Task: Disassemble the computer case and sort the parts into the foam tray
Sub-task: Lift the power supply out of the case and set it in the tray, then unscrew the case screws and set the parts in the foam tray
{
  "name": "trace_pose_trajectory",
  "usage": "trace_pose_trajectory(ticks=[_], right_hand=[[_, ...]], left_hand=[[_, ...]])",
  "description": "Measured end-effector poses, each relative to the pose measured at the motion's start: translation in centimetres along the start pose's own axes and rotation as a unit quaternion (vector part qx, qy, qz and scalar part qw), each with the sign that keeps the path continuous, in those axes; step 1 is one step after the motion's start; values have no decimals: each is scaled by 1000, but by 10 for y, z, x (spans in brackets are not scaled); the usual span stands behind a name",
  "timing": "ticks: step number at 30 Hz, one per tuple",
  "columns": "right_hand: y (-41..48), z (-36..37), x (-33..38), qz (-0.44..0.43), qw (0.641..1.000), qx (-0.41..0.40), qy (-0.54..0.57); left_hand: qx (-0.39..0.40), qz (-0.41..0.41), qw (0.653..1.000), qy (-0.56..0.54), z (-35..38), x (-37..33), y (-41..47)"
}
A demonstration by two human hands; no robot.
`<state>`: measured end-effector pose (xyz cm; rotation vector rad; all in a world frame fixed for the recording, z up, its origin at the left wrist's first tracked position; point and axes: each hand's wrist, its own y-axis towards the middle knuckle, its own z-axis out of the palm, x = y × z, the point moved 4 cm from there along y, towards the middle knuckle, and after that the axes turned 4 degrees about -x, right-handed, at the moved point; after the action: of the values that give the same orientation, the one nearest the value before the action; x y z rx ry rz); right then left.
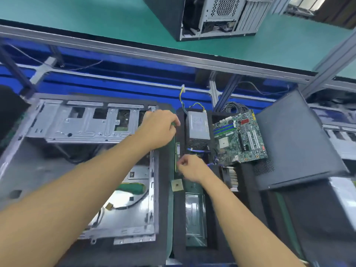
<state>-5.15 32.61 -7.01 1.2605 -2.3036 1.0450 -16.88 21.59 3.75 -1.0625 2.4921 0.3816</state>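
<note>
The opened computer case (81, 124) lies on its side at left, its metal frame and drive cage bare. Right of it sits the black foam tray (180, 218), holding a grey power supply (198, 128), a green motherboard (240, 137), a CPU chip (177, 185) and a bagged drive (195, 214). A long green memory stick (177, 151) lies along the tray's left slot. My left hand (159, 130) pinches its far end. My right hand (190, 167) pinches its near end with curled fingers.
A dark side panel (296, 139) leans over the tray's right side. A heatsink (232, 178) sits below the motherboard. Another open case (210, 14) stands on the green upper shelf behind an aluminium rail (154, 53). Loose cables (123, 207) trail inside the case.
</note>
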Motion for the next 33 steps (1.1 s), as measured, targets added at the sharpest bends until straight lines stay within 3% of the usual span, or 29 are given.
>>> trace_pose_trajectory(ticks=[4, 7, 10, 12, 14, 17, 22, 25, 29, 33], right_hand=[[-36, 38, -4, 37, 997, 1, 66], [-69, 55, 1, 55, 991, -43, 111], [-108, 51, 23, 24, 966, -194, 169], [-139, 38, 48, -38, 921, -336, 195], [-159, 31, 83, -120, 901, -384, 159], [-157, 42, 137, -196, 940, -280, -5], [-127, 92, 167, -131, 976, -47, -165], [-97, 120, 157, -75, 957, 49, -275], [-63, 140, 134, -45, 907, 68, -414], [-40, 150, 122, -68, 870, 72, -483]], left_hand=[[-24, 19, 999, -43, -18, 19, -50], [-35, 28, 994, -96, -39, 45, -93], [22, -1, 995, -93, -56, 86, -141], [76, -29, 996, -43, -60, 116, -173], [99, -73, 992, -24, -63, 142, -201], [101, -132, 986, -30, -66, 167, -234], [97, -135, 985, -34, -71, 176, -260], [102, -129, 983, -77, -76, 173, -271], [157, -124, 969, -142, -72, 166, -290], [171, -69, 983, 6, -60, 162, -291]])
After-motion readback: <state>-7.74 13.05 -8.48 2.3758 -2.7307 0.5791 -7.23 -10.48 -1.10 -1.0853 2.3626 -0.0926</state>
